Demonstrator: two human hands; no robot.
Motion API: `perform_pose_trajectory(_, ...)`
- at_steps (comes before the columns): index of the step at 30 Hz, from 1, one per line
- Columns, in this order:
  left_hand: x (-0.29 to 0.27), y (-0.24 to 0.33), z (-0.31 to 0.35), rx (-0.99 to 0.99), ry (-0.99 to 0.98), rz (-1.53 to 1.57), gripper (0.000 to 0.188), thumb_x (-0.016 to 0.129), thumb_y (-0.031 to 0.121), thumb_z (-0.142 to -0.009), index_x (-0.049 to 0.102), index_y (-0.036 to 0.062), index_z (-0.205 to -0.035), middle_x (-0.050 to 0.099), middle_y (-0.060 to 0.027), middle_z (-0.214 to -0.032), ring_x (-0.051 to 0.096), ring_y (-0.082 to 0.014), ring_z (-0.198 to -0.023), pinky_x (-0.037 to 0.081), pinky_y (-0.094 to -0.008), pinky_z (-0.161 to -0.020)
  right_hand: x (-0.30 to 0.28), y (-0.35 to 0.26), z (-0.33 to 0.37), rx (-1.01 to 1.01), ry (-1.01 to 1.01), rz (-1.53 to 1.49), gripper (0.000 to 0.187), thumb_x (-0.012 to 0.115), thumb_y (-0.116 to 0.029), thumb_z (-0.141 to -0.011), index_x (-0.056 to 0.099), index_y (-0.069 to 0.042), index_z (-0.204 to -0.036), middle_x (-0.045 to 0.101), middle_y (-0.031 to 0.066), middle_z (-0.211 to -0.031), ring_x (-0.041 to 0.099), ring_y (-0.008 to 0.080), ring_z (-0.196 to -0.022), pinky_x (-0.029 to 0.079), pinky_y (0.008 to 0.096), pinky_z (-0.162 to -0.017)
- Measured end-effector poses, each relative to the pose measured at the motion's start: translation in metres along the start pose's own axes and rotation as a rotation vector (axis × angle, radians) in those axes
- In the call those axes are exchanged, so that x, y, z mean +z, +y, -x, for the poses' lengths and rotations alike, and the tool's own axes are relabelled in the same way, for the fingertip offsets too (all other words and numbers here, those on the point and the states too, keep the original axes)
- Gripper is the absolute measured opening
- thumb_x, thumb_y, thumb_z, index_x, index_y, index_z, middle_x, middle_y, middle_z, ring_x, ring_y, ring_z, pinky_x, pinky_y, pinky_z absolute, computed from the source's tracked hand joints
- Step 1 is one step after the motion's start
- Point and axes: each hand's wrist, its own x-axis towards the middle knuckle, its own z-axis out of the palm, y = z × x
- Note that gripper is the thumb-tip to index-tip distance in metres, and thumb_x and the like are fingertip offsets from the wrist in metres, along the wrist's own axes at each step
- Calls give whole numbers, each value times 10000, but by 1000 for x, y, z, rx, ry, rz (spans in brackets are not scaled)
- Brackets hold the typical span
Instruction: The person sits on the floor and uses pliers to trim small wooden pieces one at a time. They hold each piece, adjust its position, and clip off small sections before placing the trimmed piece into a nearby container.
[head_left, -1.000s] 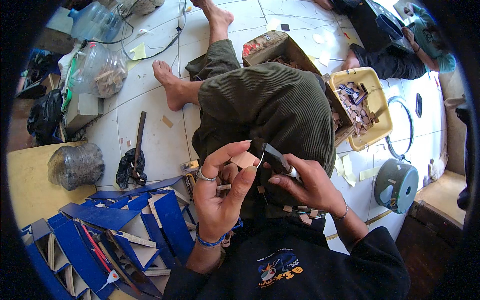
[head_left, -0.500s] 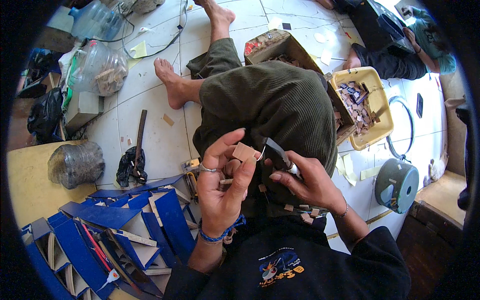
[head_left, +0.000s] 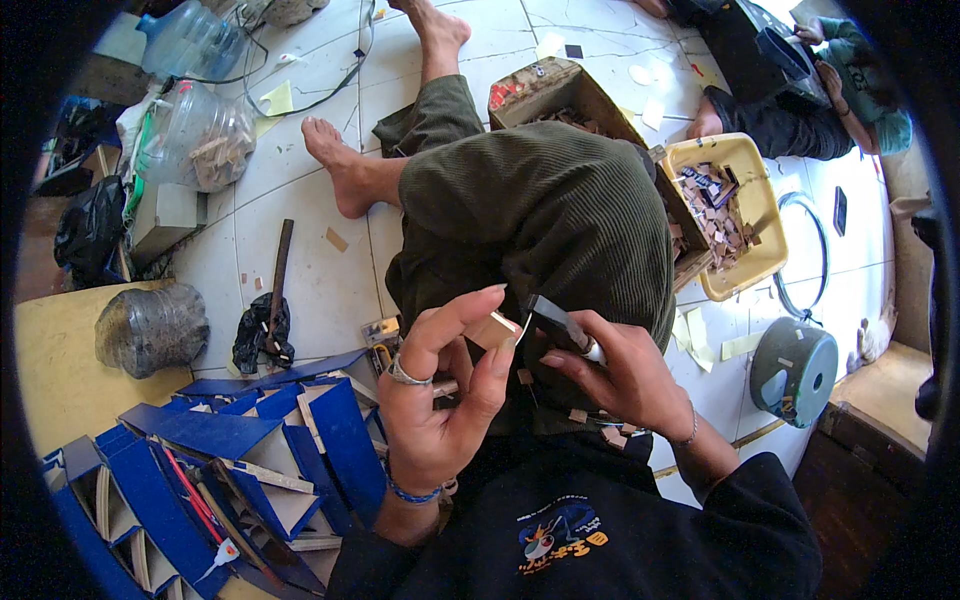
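My left hand (head_left: 432, 405) pinches a small square wooden piece (head_left: 492, 330) between thumb and fingertips, tilted so one edge faces right. More light wood shows in the curl of its lower fingers. My right hand (head_left: 632, 378) is closed around a tool with a flat black end (head_left: 552, 322) and a white part by the fingers; its exact kind I cannot make out. The black end is close to the wooden piece, with a thin white curved line between them. Several small wooden pieces (head_left: 612, 434) lie on my lap below the right hand.
Blue-covered wooden frames (head_left: 345, 430) stand at lower left. Beyond my knee are a wooden box (head_left: 530, 85) and a yellow tub (head_left: 768, 240) of wooden pieces. A grey-green round container (head_left: 795, 372) stands right; clear plastic bottles (head_left: 200, 140) lie left. Another person (head_left: 850, 90) sits at far right.
My left hand has turned, tipping the wooden piece so its edge shows more. The tool has shifted slightly, its black end tilting. The other person's arms have moved.
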Motion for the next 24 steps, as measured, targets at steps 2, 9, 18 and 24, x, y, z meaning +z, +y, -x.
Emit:
perform_pose_trajectory(2,-6,2,0,7,-30,5,434,703,-14,-951,602,1,-1373,675,-49,-1031,488,10,-641,365,-165,-542,0,-3,1,-46,43,57,358,779,-174,-918,619,-34,-1206,721,181,-896,720,369,-814,544,419,-706)
perform_pose_trajectory(9,-3,15,3,51,21,-66,459,724,1,-941,586,-16,-1378,699,-70,-1067,457,17,-628,329,-157,-524,0,-15,12,-113,165,325,417,810,-140,-865,625,-59,-1230,723,125,-975,715,319,-833,546,405,-713)
perform_pose_trajectory(18,-10,26,3,-165,-93,254,464,779,85,-940,586,-16,-1350,716,-95,-1116,546,5,-707,411,-153,-609,-2,-16,17,-157,196,355,529,812,-60,-799,613,-55,-1290,715,126,-1013,708,317,-842,550,403,-731)
perform_pose_trajectory(24,-8,28,-2,-123,-80,158,264,774,94,-937,661,3,-1158,711,-91,-1078,702,-116,-895,523,-198,-723,2,-11,17,-200,205,377,588,790,-128,-761,624,-92,-1324,649,74,-974,664,262,-808,530,370,-712)
